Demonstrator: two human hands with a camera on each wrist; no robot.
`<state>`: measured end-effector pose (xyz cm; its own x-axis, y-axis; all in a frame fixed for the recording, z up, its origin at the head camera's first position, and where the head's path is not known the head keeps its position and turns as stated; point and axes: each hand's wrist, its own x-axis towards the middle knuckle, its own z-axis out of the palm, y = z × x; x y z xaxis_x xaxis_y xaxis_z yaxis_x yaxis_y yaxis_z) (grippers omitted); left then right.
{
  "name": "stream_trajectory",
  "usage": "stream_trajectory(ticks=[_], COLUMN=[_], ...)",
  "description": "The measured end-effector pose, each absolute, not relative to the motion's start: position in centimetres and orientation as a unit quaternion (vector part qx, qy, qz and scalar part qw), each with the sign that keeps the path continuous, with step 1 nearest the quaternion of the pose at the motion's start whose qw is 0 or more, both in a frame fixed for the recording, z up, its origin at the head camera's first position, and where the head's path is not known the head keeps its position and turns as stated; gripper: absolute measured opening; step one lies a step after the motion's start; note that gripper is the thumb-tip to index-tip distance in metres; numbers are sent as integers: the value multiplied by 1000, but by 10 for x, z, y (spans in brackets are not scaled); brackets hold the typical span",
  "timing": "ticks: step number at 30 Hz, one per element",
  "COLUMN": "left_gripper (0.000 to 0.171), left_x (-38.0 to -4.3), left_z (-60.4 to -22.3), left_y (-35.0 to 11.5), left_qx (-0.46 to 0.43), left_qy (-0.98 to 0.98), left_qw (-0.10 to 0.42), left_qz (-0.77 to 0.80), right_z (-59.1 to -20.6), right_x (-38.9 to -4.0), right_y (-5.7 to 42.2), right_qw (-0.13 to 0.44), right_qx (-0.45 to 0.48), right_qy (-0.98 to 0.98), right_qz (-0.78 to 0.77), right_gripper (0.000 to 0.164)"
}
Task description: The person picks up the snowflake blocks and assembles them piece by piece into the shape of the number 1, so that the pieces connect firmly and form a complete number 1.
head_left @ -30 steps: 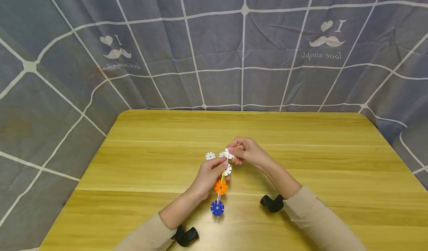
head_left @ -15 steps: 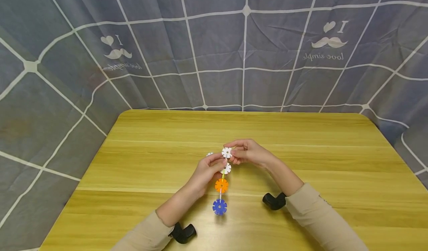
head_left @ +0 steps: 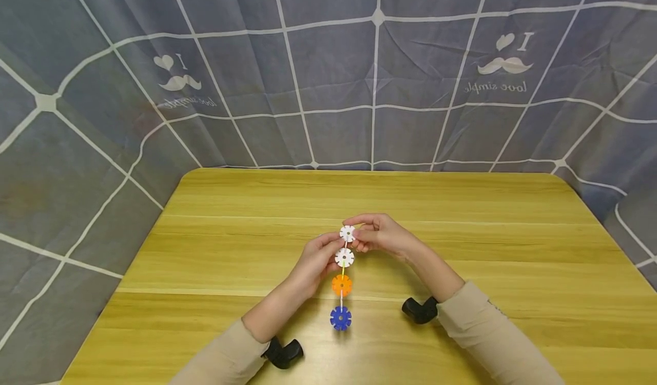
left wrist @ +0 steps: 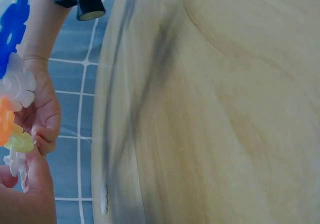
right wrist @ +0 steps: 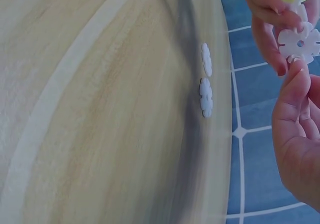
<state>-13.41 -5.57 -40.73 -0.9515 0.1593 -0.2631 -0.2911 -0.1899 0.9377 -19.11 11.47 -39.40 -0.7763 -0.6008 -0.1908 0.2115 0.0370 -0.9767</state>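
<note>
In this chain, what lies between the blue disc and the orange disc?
A whitish disc joins the blue disc and the orange disc. The left wrist view shows it most broadly; the head view shows it nearly edge-on.

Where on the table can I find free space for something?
Bare table lies right of the right arm, left of the left arm, and along the curtain. Crowded: around the disc chain between the arms, and at two loose discs.

Grey curtain (head_left: 333, 65) before me, two prints: left print (head_left: 178, 82); right print (head_left: 505, 64). On each I read, mirrored: "I", a heart (head_left: 505, 41), a moustache (head_left: 493, 66), "love simple".
</note>
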Motion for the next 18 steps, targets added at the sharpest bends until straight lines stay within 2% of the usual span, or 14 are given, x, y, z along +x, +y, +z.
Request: stream_trajectory(ticks=[18], left_gripper=[26], left_x=[-138], left_z=[-410], left_y=[-54], left_qx=[-65], left_qy=[649], left_qw=[127], left_qz=[747], right_z=[-396], right_x=[-193], right_y=[116], right_qw=[303], right_qx=[-129], right_qy=[652], right_qz=[-683], right_gripper=[35])
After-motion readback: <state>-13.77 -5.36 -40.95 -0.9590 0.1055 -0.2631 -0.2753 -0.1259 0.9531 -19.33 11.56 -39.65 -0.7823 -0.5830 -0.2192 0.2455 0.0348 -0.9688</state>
